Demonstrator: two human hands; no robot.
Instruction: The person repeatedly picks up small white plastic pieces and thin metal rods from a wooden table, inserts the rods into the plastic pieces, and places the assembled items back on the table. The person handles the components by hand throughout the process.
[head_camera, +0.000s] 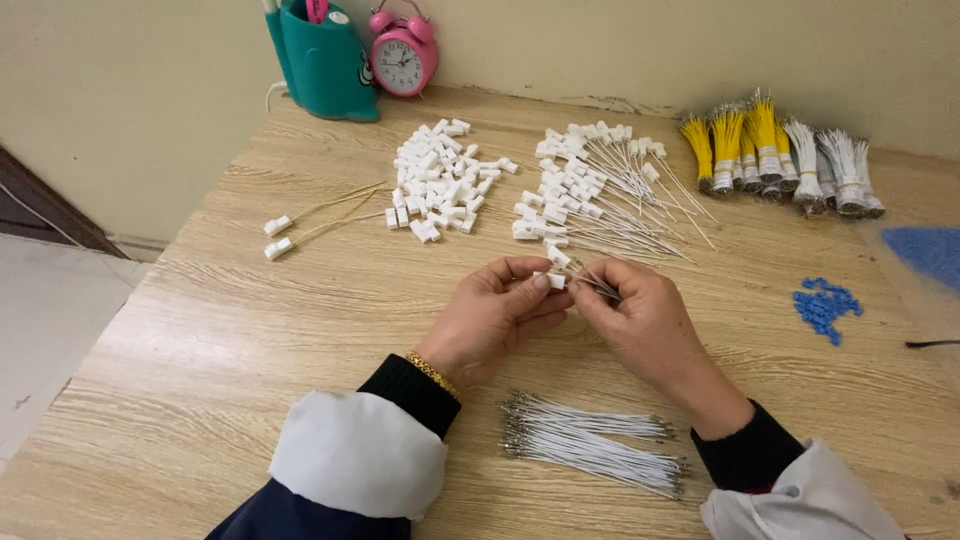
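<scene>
Table (250, 330): pale wood-grain laminate, matte, wall at far edge. Teal plastic holder (325, 60) and pink round twin-bell clock (400, 58) stand at far left by the wall. Far right: bundles (775, 150) of thin wires, some yellow, some white, banded near the base, lying side by side.

Centre: two loose heaps. Left heap (440, 180) = small white blocky plastic connectors, no wires. Right heap (585, 190) = same connectors w/ white wires fitted, wires fanning to the right. Two connectors w/ yellow wires (300, 225) lie apart at left. Near edge, between the forearms: white wire bunch (590, 440), straight, metal tips at both ends. Blue bits (825, 305), small, pebbly, in a pile at right.

Left hand (490, 315): fingers pinched shut on a white connector (553, 281), small, rectangular, held above mid table just in front of the wired heap. Right hand (650, 325) touching it, thumb & forefinger closed on a few thin wires (598, 287) at the connector. Gold bracelet (432, 373) on left wrist.
</scene>
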